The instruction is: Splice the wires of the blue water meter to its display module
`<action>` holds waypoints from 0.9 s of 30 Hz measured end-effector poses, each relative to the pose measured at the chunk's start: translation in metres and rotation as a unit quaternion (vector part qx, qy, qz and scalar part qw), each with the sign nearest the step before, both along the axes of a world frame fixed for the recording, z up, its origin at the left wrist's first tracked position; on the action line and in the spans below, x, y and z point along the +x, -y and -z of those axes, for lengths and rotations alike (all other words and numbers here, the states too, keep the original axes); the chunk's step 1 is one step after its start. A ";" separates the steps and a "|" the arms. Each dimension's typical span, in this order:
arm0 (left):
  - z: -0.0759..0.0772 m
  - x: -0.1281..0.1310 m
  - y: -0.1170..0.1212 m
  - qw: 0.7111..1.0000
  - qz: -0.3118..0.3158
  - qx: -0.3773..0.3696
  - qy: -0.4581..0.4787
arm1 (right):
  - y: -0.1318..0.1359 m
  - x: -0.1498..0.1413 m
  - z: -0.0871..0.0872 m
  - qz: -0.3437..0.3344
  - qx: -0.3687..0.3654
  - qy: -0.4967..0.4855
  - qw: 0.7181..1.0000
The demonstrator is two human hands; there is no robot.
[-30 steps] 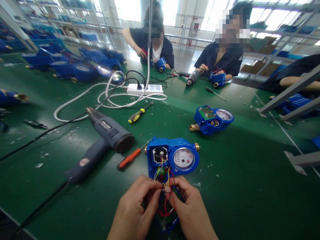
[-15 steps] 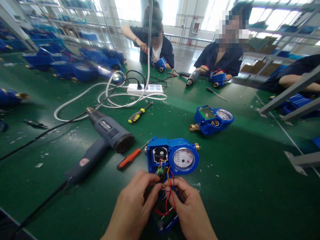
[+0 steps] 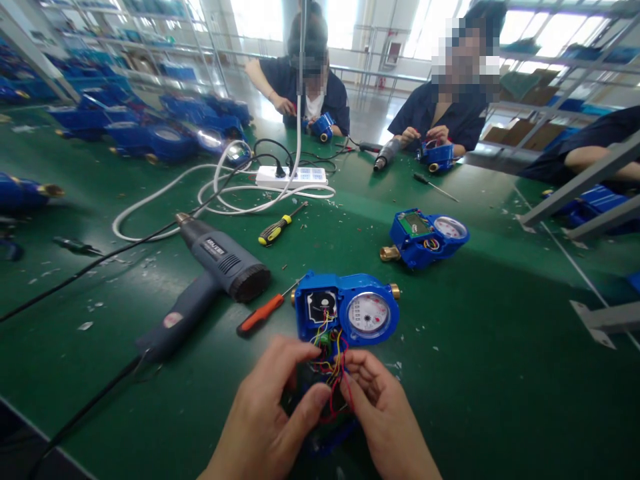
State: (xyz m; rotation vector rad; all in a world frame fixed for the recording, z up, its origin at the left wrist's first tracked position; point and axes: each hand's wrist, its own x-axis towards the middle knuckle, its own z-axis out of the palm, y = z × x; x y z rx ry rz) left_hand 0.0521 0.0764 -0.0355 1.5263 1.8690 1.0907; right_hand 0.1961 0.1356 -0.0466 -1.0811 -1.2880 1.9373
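A blue water meter [image 3: 369, 315] lies on the bench in front of me, its square compartment uncovered and its dial facing up. Thin red, yellow and black wires [image 3: 336, 357] run from it toward a dark blue part [image 3: 333, 437] below, mostly hidden by my hands. My right hand [image 3: 377, 400] pinches some of these wires between thumb and fingers. On the other side, my left hand [image 3: 280, 400] has thumb and forefinger apart, with the forefinger tip at the wires beside a small green component [image 3: 325, 341].
Left of the meter lie an orange screwdriver [image 3: 261, 315] and a heat gun [image 3: 220, 260]. Farther back are a yellow screwdriver [image 3: 275, 230], a power strip [image 3: 293, 177] and white cable. A second meter [image 3: 425, 237] sits at right. Co-workers handle meters across the bench.
My left thumb has drawn away from the forefinger and the wires, so the left hand has opened. My right hand stays at the wires. Across the bench, co-workers' hands have shifted.
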 end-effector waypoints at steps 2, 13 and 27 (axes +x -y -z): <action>0.000 0.001 0.002 1.000 0.027 0.000 0.008 | 0.001 0.005 0.002 -0.002 -0.002 -0.007 1.000; 0.012 0.003 0.009 0.978 -0.011 -0.132 0.163 | 0.001 0.022 0.003 -0.010 -0.022 0.022 0.999; 0.011 0.020 0.002 0.980 -0.047 -0.156 0.113 | 0.006 0.040 0.004 -0.041 0.010 0.017 0.999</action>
